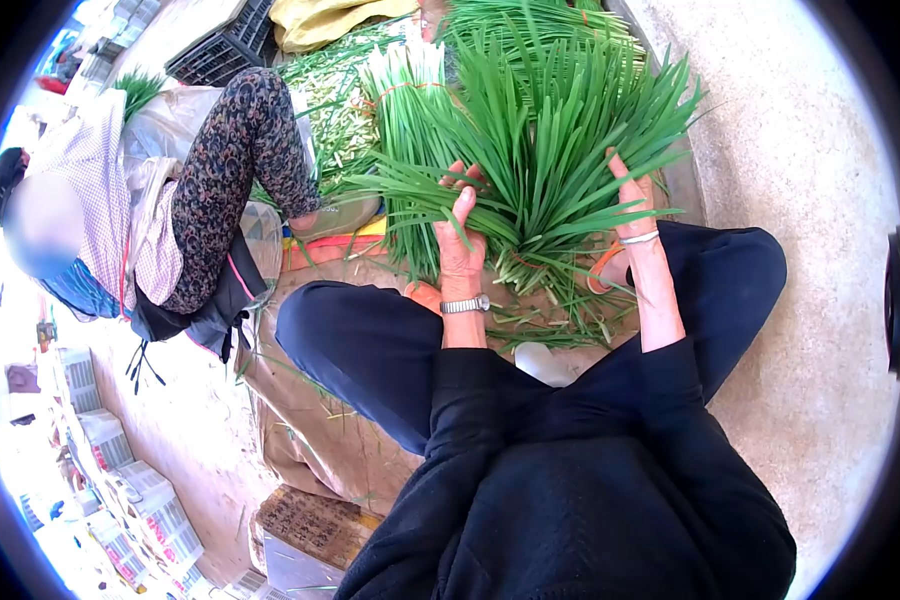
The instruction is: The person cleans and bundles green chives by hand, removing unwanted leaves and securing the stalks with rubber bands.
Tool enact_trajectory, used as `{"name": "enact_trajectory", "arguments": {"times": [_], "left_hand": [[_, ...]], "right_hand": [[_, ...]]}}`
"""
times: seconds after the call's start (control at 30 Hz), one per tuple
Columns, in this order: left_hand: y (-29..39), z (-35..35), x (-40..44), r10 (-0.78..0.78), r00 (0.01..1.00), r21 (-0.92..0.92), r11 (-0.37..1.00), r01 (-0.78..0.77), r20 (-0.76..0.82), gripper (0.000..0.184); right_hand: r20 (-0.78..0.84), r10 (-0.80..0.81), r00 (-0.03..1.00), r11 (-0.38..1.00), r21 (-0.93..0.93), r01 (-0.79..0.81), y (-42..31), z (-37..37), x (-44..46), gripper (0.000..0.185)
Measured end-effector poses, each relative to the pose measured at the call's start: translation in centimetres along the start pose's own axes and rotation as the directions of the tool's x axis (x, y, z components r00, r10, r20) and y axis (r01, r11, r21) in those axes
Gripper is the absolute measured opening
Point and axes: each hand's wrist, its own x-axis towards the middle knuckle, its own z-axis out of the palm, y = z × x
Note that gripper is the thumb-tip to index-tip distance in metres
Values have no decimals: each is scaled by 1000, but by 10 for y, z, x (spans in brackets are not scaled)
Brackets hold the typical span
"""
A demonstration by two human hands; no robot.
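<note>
A large fanned-out bunch of garlic chives [545, 165] stands between my hands, its leaves spreading up and outward. Near its base runs a thin orange band [523, 263]. My left hand [460, 235], with a metal watch above the wrist, curls around leaves on the bunch's left side, thumb up. On the opposite side my right hand [635, 200], a pale bangle at its wrist, presses against the leaves with its index finger stretched along them. Leaves partly hide the fingers of both hands. Loose chive trimmings [570, 325] lie below the bunch.
More banded chives [405, 110] lie just beyond, beside a heap of cut stalks [335, 110]. Another person [235, 180] sits at the left. A black crate [225, 50] and yellow sack [320, 22] are behind. A concrete ledge [770, 150] runs along the right; a worn block [315, 525] sits lower left.
</note>
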Motion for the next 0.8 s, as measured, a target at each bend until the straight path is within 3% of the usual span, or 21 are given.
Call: {"name": "enact_trajectory", "arguments": {"times": [0.07,0.17,0.23,0.33,0.43,0.57,0.6,0.63,0.77,0.8], "left_hand": [[1,2,-1,6,1000,4,1000,-6,28,42],[1,6,-3,2,1000,-34,999,-2,-10,49],[-7,-5,1,2,1000,-48,999,-2,6,42],[-13,-12,7,81,997,-55,995,-81,1,34],[-9,-7,6,24,994,-35,999,-21,109,28],[-10,2,6,-1,998,69,998,-3,60,27],[-12,0,7,6,999,141,990,-13,51,26],[-13,-1,9,15,999,214,977,-23,41,26],[-10,13,7,-9,1000,321,947,6,9,54],[-3,20,4,-49,998,373,927,36,27,78]], "right_hand": [[-15,9,1000,1000,-1,-9,5,-6,4,47],[-36,10,999,1000,7,-10,-2,1,-1,45],[-17,-52,999,998,-21,51,-16,12,-9,41],[-28,-11,1000,1000,25,12,-4,2,1,39],[-43,-1,999,998,58,3,-2,1,4,39],[-28,-15,999,998,59,17,30,-29,27,43],[-20,-52,998,996,-76,50,23,-27,27,46],[-25,-56,998,995,-78,54,18,-23,27,46],[-68,-96,993,991,-98,89,4,0,25,39],[-71,-14,997,1000,-19,12,-1,8,21,39]]}}
